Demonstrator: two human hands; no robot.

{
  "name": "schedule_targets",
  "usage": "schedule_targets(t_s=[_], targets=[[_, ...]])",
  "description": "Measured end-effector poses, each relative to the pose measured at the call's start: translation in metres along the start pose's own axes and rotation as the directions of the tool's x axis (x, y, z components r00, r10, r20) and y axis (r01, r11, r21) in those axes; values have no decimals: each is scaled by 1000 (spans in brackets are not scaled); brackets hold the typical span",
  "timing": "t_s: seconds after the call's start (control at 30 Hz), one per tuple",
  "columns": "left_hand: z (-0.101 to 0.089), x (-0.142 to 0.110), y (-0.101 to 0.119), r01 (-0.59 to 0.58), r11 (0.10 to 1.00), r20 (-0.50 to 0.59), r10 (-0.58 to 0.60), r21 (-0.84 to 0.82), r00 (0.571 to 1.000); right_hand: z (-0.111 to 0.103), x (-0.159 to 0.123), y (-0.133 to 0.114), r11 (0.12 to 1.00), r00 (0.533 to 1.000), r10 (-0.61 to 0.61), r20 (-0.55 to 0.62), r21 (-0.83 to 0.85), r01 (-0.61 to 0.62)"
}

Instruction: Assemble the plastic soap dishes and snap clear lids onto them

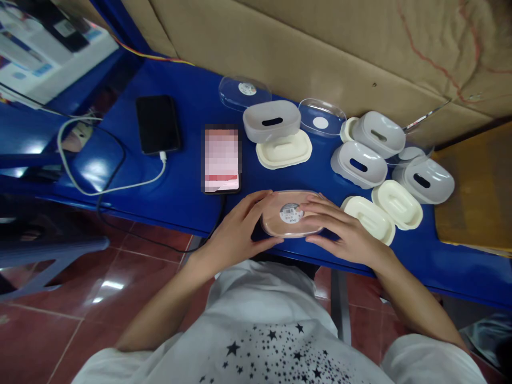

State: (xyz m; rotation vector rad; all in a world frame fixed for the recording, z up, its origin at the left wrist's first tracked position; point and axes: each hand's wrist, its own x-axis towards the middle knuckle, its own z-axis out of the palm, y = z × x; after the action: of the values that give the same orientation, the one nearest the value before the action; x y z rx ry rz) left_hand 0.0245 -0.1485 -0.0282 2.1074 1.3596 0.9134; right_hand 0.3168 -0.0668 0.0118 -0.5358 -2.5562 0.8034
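Note:
An oval box with a clear lid (pixel 290 215) and a round label lies at the near edge of the blue table (pixel 188 176). My left hand (pixel 236 230) grips its left end, fingers curled round the rim. My right hand (pixel 344 228) covers its right end, fingers laid over the lid. Beyond it lie several grey oval shells (pixel 272 120) with slots, several cream oval trays (pixel 284 149) and two clear lids (pixel 322 118).
A phone with a lit screen (pixel 221 158) lies left of the box, and a black phone (pixel 157 124) on a white cable (pixel 116 188) further left. Cardboard (pixel 320 48) backs the table. A wooden board (pixel 476 192) sits at right. Red floor tiles show below.

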Motion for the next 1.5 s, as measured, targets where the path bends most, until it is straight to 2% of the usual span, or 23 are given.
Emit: schedule_targets(t_s=[0.1, 0.2, 0.27, 0.33, 0.4, 0.47, 0.57, 0.63, 0.7, 0.73, 0.8, 0.87, 0.9, 0.97, 1.03, 1.17, 1.33, 1.5], targets=[[-1, 3, 8, 14, 997, 12, -15, 71, 1000, -8, -5, -3, 998, 999, 26, 31, -62, -24], [4, 11, 16, 37, 984, -3, -37, 177, 999, -15, -28, -8, 961, 990, 117, -80, -244, -134], [12, 23, 20, 54, 970, -37, -46, 238, 998, -16, -53, -10, 892, 954, 201, -221, -361, -272], [21, 39, 24, 70, 952, -74, -51, 297, 996, -11, -82, -13, 802, 895, 290, -338, -424, -420], [30, 59, 26, 92, 931, -88, -65, 353, 994, -1, -107, -18, 730, 841, 356, -407, -440, -522], [38, 76, 30, 101, 916, -82, -75, 388, 994, 10, -125, -26, 704, 817, 385, -430, -435, -561], [45, 83, 39, 72, 919, -102, -34, 387, 994, 23, -137, -42, 759, 840, 387, -381, -385, -525], [48, 71, 48, 24, 937, -135, 25, 349, 991, 24, -138, -50, 832, 875, 370, -312, -309, -461], [50, 50, 56, -77, 956, -88, 106, 283, 990, 16, -137, -49, 875, 885, 339, -320, -238, -421], [51, 38, 59, -171, 954, -3, 177, 245, 984, 8, -137, -44, 873, 868, 337, -365, -225, -434], [52, 16, 62, -351, 914, 207, 311, 202, 928, -12, -139, -24, 815, 794, 356, -493, -252, -522], [54, 1, 59, -427, 878, 318, 351, 214, 881, -36, -144, 4, 716, 726, 369, -581, -321, -621], [54, -3, 56, -430, 873, 336, 343, 232, 877, -47, -148, 19, 672, 705, 367, -606, -351, -652], [53, -5, 52, -408, 875, 325, 319, 260, 891, -66, -156, 44, 590, 678, 390, -623, -397, -703], [52, 0, 52, -403, 875, 304, 321, 268, 897, -79, -162, 61, 542, 678, 428, -598, -431, -722], [56, 21, 61, -457, 853, 310, 376, 253, 873, -95, -161, 82, 534, 713, 465, -525, -476, -699], [58, 36, 64, -484, 839, 365, 382, 249, 849, -113, -149, 106, 489, 702, 488, -519, -503, -713], [37, 18, 52, -399, 881, 273, 330, 255, 904, -115, -154, 109, 498, 678, 494, -545, -462, -734]])
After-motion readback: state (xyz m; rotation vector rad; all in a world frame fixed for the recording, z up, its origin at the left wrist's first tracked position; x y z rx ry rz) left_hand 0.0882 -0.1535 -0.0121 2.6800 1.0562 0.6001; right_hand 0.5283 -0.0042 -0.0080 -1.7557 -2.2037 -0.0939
